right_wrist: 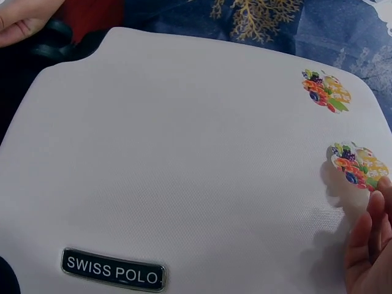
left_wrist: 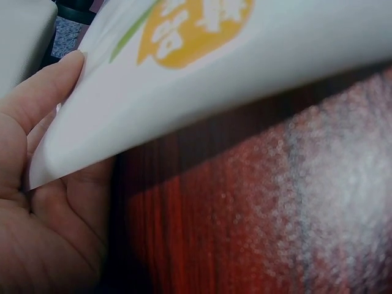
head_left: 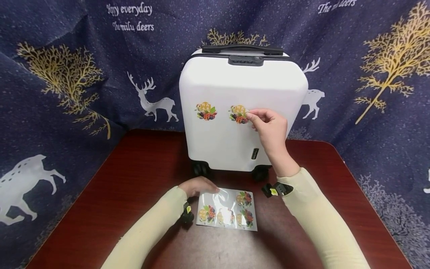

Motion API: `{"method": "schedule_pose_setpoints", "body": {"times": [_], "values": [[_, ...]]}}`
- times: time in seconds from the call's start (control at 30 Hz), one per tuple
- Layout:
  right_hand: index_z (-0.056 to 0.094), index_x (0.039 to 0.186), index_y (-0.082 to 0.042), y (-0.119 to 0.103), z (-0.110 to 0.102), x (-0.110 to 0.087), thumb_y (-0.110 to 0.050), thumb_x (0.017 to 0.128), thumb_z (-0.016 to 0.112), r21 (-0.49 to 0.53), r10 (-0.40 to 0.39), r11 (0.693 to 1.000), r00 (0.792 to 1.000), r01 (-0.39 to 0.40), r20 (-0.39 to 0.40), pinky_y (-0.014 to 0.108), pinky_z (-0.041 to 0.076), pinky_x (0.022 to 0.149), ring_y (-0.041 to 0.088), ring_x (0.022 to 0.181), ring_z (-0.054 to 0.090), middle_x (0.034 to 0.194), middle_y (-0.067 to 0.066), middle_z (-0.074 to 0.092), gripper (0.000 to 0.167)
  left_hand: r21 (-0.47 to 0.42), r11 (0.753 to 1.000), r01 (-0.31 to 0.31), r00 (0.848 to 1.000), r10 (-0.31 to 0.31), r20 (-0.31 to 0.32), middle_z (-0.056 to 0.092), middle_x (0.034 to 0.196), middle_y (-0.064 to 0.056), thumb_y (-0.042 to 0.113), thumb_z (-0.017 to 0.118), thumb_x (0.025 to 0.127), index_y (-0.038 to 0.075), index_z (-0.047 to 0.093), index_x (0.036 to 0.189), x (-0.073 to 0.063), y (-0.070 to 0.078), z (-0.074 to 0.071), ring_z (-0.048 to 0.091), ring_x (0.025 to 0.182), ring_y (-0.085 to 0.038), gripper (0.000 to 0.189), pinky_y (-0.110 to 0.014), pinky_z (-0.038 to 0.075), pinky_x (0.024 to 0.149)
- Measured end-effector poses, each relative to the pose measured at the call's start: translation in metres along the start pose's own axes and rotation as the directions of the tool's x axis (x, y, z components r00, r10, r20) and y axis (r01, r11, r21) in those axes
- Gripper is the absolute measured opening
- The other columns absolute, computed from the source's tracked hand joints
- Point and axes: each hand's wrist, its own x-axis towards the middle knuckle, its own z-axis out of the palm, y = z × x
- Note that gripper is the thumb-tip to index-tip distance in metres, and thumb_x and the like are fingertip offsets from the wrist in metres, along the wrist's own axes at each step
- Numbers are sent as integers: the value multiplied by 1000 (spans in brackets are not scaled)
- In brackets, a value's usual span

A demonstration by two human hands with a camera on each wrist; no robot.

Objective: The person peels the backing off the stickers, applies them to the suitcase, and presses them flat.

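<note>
A white hard-shell suitcase (head_left: 218, 145) stands upright on the table. My right hand (head_left: 270, 129) pinches the edge of a fruit sticker (head_left: 237, 115) between thumb and fingertips, against the suitcase front. In the right wrist view this sticker (right_wrist: 356, 164) casts a shadow on the shell beside it. Another fruit sticker (head_left: 206, 111) lies flat on the shell to its left. Low in front, my left hand (head_left: 198, 185) grips the upper left corner of a glossy sticker sheet (head_left: 209, 200). The left wrist view shows the sheet's edge (left_wrist: 92, 138) between thumb and fingers, raised off the wood.
The dark red table (head_left: 144, 164) extends on both sides of the suitcase. Behind it hangs a blue cloth (head_left: 161, 52) with deer and trees. A black handle (head_left: 242, 48) and lock (head_left: 246, 60) top the suitcase; black wheels (head_left: 201, 169) are below.
</note>
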Motion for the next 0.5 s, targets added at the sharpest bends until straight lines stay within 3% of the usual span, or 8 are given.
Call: {"method": "schedule_pose_setpoints", "body": {"times": [0.2,0.5], "values": [[79,98,2,-1,0,0,-18,91,79,-47,-6,999,1000,5,-21,18,42,53,-1,54,52,61,-27,60,21,-12,1000,0,1000,0,7,77,98,-14,18,73,93,-6,71,119,0,-1,0,71,76,-13,35,-31,63,74],[80,100,-1,-4,3,0,-20,91,78,-86,-31,996,999,28,-36,19,43,53,-1,53,53,64,-24,60,21,-14,1000,-4,1000,4,14,78,97,-13,17,72,93,-5,71,118,0,-1,-1,71,77,-12,34,-31,63,76]]}}
